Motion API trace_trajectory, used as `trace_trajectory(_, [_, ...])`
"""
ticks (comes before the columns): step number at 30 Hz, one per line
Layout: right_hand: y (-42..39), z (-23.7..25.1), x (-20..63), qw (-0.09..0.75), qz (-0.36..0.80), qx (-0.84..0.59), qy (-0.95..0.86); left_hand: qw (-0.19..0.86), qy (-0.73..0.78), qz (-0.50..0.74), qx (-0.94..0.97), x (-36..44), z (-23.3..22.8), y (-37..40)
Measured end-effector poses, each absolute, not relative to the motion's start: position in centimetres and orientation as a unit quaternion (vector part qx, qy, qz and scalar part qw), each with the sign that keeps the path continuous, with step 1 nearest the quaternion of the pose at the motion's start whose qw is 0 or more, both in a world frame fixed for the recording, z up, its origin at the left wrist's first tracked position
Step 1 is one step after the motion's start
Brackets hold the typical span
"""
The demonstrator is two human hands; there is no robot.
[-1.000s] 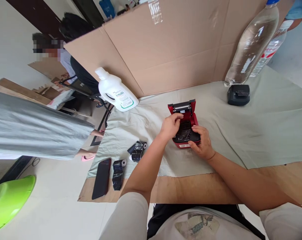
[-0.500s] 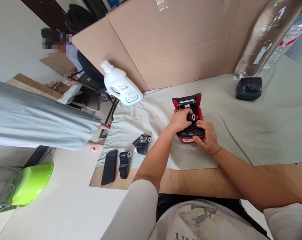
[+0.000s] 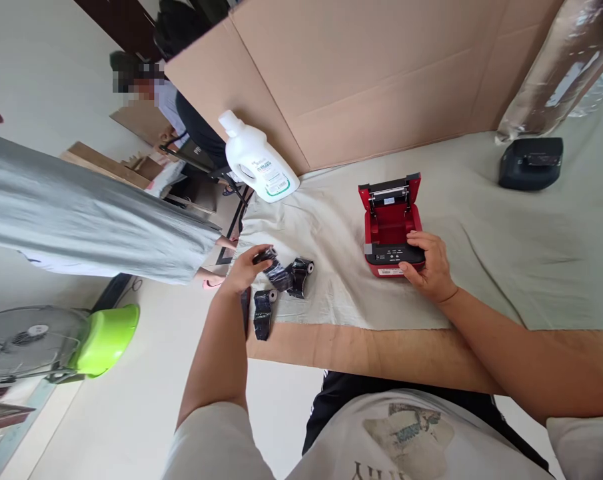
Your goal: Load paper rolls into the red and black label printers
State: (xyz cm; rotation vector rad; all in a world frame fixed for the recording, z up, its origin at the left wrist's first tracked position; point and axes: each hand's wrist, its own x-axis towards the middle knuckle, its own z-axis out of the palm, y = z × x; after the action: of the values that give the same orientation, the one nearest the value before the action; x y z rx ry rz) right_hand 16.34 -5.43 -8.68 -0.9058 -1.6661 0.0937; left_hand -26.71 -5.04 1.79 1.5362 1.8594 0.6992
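L hand [image 3: 246,269] is over the L end of the cloth [image 3: 474,177], fingers pinched together on a blk roll [image 3: 270,253]. Roll's core end faces R; its long axis runs approx. L–R from the fingertips, & its loose strip slants down-R twd the second roll [image 3: 304,273]. Can't tell if strip & second roll touch.

Second roll lies on cloth, core end to R, strip twd the person. Third roll [image 3: 264,313] is just nearer the person, core also to R, strip's long axis abt front–back, pointing at the wood edge [image 3: 331,343]. Phone [image 3: 245,315] is mostly hidden behind L forearm.

Red printer [image 3: 392,233] sits mid-cloth, well R of the rolls. Lid stands open at far side; btn panel faces the person, long side approx. L–R, R end a bit farther off. R hand [image 3: 430,269] grips its near-R corner: thumb at front, other fingers close together over the R rim.

White bottle [image 3: 264,163] leans, cap pointing far-L; blk device [image 3: 531,163] is far R.
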Motion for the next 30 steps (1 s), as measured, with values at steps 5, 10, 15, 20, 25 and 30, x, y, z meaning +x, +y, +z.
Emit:
trace_trajectory(5, [-5.4,-8.8,16.4,0.576,0.044,-0.392,-0.716,0.314,0.737,0.085,0.592,-29.5,-1.3,-5.8])
trace_trajectory(10, [-5.5,-8.6,16.5,0.570,0.049,-0.394,-0.720,0.142,0.728,0.075,0.667,-26.9,-2.7,-4.9])
trace_trajectory(15, [-5.6,-8.5,16.5,0.567,0.044,-0.393,-0.722,0.118,0.635,0.010,0.763,-22.1,-2.4,-3.6])
trace_trajectory(20, [-5.6,-8.5,16.5,0.565,0.044,-0.395,-0.723,0.114,0.626,-0.070,0.769,-17.6,-2.8,-3.3])
trace_trajectory(25, [-5.7,-8.4,16.5,0.564,0.042,-0.395,-0.724,0.321,0.583,0.095,0.740,-15.0,-1.1,-4.1])
trace_trajectory(30, [-5.8,-8.4,16.2,0.569,0.048,-0.402,-0.716,0.636,0.362,0.190,0.654,-10.6,2.2,-4.4])
